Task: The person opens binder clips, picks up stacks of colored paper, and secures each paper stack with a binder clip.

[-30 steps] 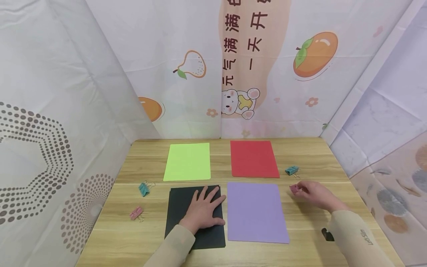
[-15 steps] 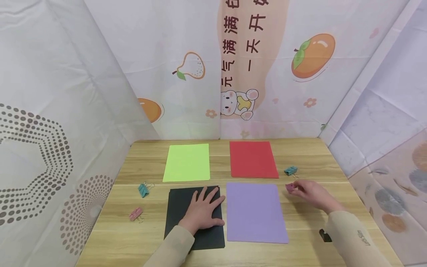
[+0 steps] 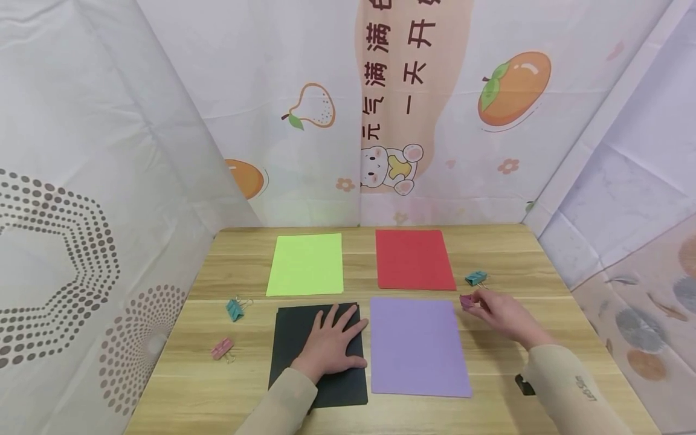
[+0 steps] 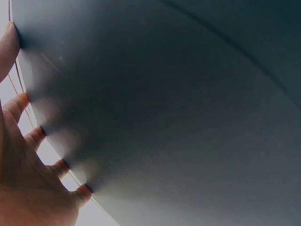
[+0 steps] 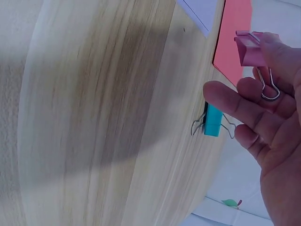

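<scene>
My left hand lies with spread fingers on a stack of black paper sheets; in the left wrist view the fingertips press on the dark sheet. Between thumb and fingers my right hand pinches a pink binder clip, just off the upper right edge of the purple paper. The right wrist view shows this clip's body and a wire handle hanging from it. A teal binder clip lies on the table beyond the right hand.
Green paper and red paper lie along the back. At the left are a teal binder clip and a pink one. A black object sits partly behind the right sleeve. Printed curtains enclose the wooden table.
My right hand has moved left with the pink binder clip, from beside the teal clip toward the purple paper. The left hand has stayed on the black sheets.
</scene>
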Tool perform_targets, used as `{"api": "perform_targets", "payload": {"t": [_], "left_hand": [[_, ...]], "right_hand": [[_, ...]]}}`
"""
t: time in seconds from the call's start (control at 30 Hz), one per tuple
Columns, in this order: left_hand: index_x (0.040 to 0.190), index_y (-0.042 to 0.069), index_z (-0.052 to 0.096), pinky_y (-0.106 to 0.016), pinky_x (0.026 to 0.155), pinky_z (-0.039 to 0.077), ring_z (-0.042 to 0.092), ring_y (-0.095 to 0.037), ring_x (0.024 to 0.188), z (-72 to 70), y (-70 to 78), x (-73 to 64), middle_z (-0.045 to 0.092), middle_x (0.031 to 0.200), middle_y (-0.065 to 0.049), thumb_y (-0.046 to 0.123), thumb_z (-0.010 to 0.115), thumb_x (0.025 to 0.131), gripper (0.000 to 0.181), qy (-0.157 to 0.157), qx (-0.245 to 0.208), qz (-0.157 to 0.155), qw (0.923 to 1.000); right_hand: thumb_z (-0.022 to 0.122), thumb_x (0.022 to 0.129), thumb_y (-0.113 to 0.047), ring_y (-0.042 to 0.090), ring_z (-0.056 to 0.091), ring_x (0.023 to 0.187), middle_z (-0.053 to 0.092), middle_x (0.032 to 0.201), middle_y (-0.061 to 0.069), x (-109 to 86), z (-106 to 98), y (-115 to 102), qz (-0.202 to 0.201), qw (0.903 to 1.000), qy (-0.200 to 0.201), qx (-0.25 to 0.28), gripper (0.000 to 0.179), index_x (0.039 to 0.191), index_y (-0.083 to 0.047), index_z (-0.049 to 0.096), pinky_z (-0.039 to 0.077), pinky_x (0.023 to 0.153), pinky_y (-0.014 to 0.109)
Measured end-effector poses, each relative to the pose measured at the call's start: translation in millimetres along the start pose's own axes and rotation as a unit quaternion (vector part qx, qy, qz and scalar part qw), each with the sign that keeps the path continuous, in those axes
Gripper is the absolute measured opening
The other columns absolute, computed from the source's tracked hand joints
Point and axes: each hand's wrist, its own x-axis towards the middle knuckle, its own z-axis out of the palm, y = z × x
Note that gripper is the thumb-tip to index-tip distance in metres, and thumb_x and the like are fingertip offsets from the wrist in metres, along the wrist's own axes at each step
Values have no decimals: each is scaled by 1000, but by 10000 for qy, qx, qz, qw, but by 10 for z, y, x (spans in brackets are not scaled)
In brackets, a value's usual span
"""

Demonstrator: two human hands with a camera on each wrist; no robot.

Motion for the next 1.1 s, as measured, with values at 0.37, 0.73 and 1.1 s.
{"api": "perform_targets", "payload": {"t": [0.37,0.73,1.1], "left_hand": [[157,39,39,-68,117,21,19,-42,154,-3,2,-11,24,169,0,74,63,84,85,16,5,18,10000],[157,39,39,-69,117,21,19,-43,154,0,-3,-9,24,169,0,73,65,84,85,-5,6,21,10000],[156,37,41,-70,115,25,24,-44,152,-32,24,-8,27,168,-3,72,63,86,82,8,209,68,9998]], "right_hand": [[74,94,-22,8,48,66,56,77,-6,-6,17,-48,-222,9995,180,-103,20,102,-8,62,45,60,29],[79,90,-17,6,49,66,61,79,-7,0,61,-5,-688,9955,510,-396,24,104,-8,62,49,60,30],[80,88,-13,0,44,60,55,73,-11,-18,71,-8,-761,9954,563,-147,23,98,-11,60,44,53,23]]}}
